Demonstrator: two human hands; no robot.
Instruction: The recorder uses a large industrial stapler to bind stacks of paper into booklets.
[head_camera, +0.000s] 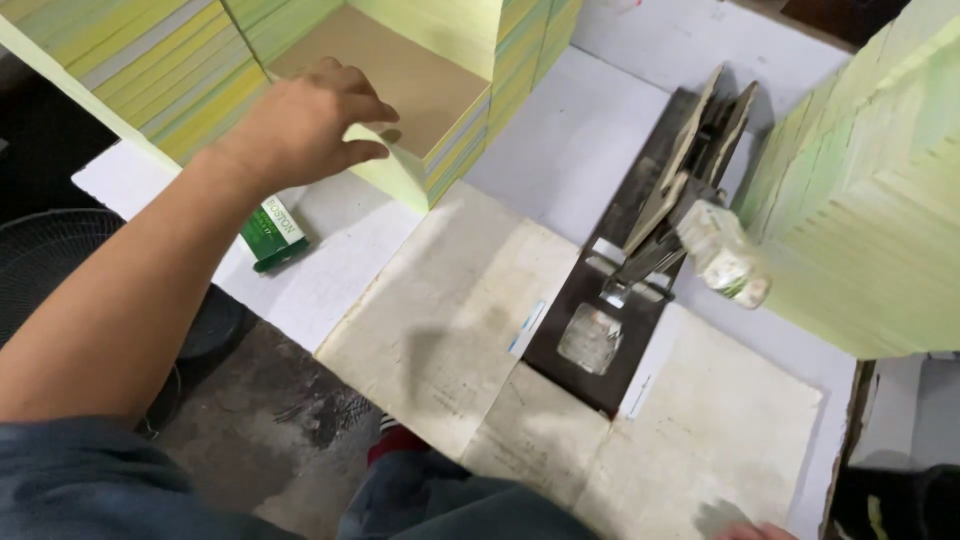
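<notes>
My left hand (305, 125) reaches out to the upper left, fingers curled over the edge of a yellow-green sheet (395, 172) at the top of a stack of flat card sheets (455, 145). A brown card surface (400, 75) lies just beyond the fingers. Only the fingertips of my right hand (752, 531) show at the bottom edge, resting on the worn paper-covered tabletop (450, 320). What the right hand does I cannot tell.
A dark metal lever press (640, 250) with a wrapped handle (722, 252) stands mid-table. Tall green-yellow sheet stacks rise at right (870, 200) and upper left (150, 60). A small green box (270, 232) lies near my forearm. A fan (45, 260) sits on the floor at left.
</notes>
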